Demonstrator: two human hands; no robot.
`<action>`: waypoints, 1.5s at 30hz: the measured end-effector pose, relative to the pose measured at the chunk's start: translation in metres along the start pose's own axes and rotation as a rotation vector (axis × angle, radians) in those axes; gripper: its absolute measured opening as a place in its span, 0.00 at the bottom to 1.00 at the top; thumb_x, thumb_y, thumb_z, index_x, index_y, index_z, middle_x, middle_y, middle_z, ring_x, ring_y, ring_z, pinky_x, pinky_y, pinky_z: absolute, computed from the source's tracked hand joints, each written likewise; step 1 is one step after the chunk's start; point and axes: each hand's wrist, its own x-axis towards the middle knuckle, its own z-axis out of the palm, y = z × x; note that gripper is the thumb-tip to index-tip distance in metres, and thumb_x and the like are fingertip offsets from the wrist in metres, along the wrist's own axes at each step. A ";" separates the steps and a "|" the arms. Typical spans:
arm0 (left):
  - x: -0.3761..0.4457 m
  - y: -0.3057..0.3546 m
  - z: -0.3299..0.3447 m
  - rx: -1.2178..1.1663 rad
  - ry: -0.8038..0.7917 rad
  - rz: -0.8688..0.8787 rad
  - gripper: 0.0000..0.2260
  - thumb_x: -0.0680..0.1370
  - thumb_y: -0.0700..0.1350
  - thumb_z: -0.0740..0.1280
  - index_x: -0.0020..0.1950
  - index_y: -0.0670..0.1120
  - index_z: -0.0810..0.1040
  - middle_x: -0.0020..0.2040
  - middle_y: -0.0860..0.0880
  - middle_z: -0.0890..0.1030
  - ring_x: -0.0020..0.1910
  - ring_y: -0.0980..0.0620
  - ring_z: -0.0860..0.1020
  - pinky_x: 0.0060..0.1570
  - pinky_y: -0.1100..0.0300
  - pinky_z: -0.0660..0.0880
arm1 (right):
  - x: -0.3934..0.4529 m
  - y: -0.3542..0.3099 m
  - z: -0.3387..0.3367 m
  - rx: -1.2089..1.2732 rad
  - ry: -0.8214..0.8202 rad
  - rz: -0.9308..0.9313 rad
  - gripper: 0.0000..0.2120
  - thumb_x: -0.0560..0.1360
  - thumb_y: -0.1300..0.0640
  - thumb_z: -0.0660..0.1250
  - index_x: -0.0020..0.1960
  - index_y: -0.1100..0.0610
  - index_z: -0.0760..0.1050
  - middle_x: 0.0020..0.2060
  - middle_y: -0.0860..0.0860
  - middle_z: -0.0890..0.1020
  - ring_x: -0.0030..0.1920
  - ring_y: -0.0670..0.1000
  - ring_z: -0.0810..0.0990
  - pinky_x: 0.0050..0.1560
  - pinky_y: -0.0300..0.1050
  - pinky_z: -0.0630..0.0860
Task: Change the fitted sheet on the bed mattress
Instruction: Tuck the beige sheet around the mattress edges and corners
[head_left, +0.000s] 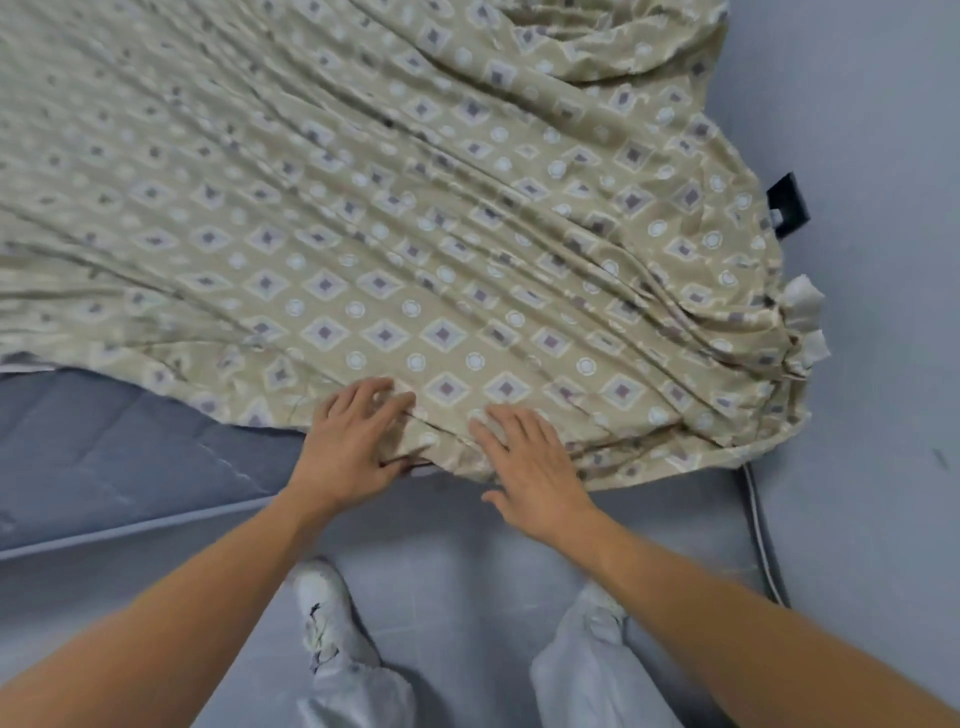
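The beige cotton fitted sheet printed with grey diamonds and pale circles (415, 234) runs out of the picture at the top and left, so its full extent cannot be seen, and its far part is blurred. It hides most of the grey-blue quilted mattress (104, 447), which shows bare only at the lower left and along the near edge. At the right, a small black rectangular object (788, 203) is half covered by the sheet's edge and cannot be identified. Two whitish fabric tabs (802, 299) stick out where the sheet bunches into a gathered corner.

The sheet's near hem lies directly under both hands. The left hand (353, 447) rests on the hem with fingers spread and slightly bent; whether the thumb catches a fold underneath cannot be told. The right hand (535, 467) lies flat just beside it, fingers straight and apart, pressing the cloth. Below, white shoes (324, 608) and pale trouser legs (587, 670) stand on the grey tiled floor (457, 597).
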 end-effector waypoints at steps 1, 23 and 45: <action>-0.005 -0.021 -0.002 -0.005 0.010 -0.004 0.38 0.68 0.61 0.77 0.76 0.55 0.71 0.74 0.48 0.69 0.72 0.43 0.68 0.66 0.42 0.69 | 0.011 -0.020 0.005 0.001 0.014 -0.002 0.46 0.72 0.43 0.79 0.82 0.54 0.61 0.77 0.56 0.66 0.77 0.61 0.65 0.80 0.58 0.60; -0.180 -0.171 0.028 -0.065 0.050 -0.074 0.20 0.60 0.27 0.73 0.46 0.43 0.74 0.38 0.45 0.72 0.34 0.43 0.68 0.28 0.51 0.66 | 0.040 -0.211 0.058 0.127 -0.075 0.139 0.16 0.70 0.72 0.69 0.56 0.61 0.78 0.36 0.51 0.69 0.33 0.56 0.67 0.31 0.44 0.57; -0.191 -0.415 -0.024 -0.071 0.023 -0.249 0.33 0.68 0.42 0.73 0.73 0.52 0.69 0.76 0.46 0.65 0.76 0.41 0.64 0.67 0.42 0.69 | 0.184 -0.442 0.079 0.141 -0.026 -0.095 0.33 0.76 0.44 0.71 0.75 0.55 0.66 0.67 0.53 0.69 0.65 0.58 0.69 0.63 0.55 0.72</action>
